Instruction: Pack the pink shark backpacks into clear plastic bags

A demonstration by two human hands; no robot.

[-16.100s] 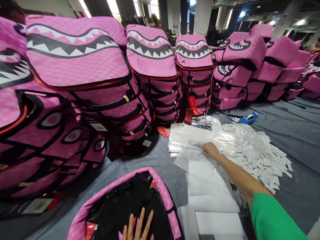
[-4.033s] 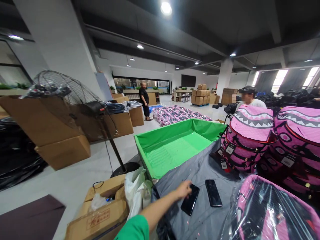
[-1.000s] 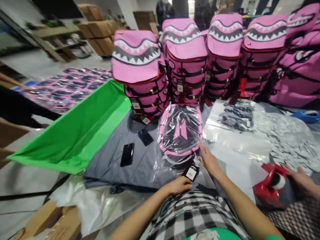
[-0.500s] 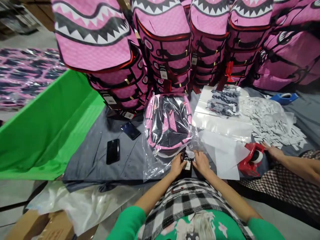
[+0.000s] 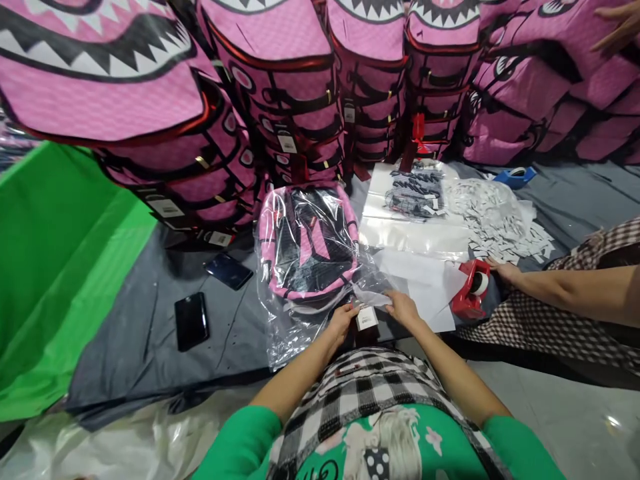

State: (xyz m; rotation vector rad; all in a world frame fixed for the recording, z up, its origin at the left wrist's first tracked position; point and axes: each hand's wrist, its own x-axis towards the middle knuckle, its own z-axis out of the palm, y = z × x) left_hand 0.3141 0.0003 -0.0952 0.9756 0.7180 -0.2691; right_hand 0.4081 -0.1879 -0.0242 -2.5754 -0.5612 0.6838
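A table covered in grey cloth (image 5: 225, 347) is lined along its far side by stacks of pink backpacks (image 5: 280, 57); its left side is bordered by a green container (image 5: 65, 247); before the stacks, near the middle, a single black-and-pink backpack (image 5: 310, 247) is laid flat and enclosed in a clear plastic bag (image 5: 295, 337), the loose end of which is spread toward the near edge; to the right, white sheets (image 5: 420, 280) are laid out, with a red tape dispenser (image 5: 470, 290) set at their right edge; the left hand (image 5: 340, 323) is narrowed, its fingertips placed at the left edge of a tag (image 5: 367, 319); the right hand (image 5: 403, 310) is narrowed too, its fingertips brought to the end of a white strip (image 5: 373, 296); whether either is gripped cannot be told; two dark phones (image 5: 192, 321) are left well apart from the hands.
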